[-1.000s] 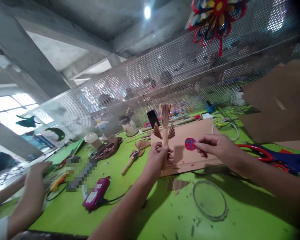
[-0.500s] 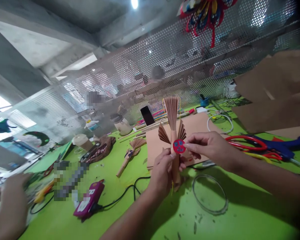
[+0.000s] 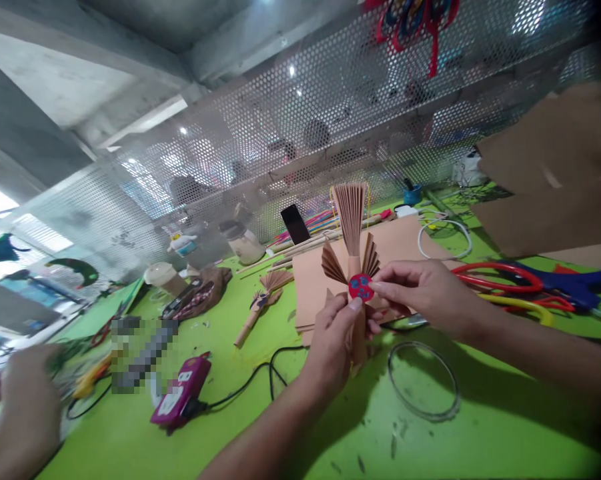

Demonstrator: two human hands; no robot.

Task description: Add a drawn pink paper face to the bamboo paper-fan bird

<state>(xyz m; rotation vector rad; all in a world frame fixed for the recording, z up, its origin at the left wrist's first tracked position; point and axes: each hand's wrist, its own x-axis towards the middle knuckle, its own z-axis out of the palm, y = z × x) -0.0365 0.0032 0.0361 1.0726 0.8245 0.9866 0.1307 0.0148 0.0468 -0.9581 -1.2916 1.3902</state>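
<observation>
Paper figure (image 3: pixel 353 260) prob. light, pleats (image 3: pixel 351 220) fragile, best held by tube (image 3: pixel 354 267); L hand (image 3: pixel 333 337) grips it, R hand (image 3: pixel 423 293) pinches red disc (image 3: pixel 360 287).

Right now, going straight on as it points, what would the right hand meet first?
Beyond the red disc the right hand pinches, likely the pleated paper figure; whether disc and figure touch is unclear.

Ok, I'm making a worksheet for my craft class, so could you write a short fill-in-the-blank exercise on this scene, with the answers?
1. The right hand pinches a round disc with blue marks on a ____ ground.
2. The pleated paper figure is gripped by the person's ____ hand.
3. A thin wire ring lies on the ____ surface of the table.

Missing words: red; left; green.
</observation>
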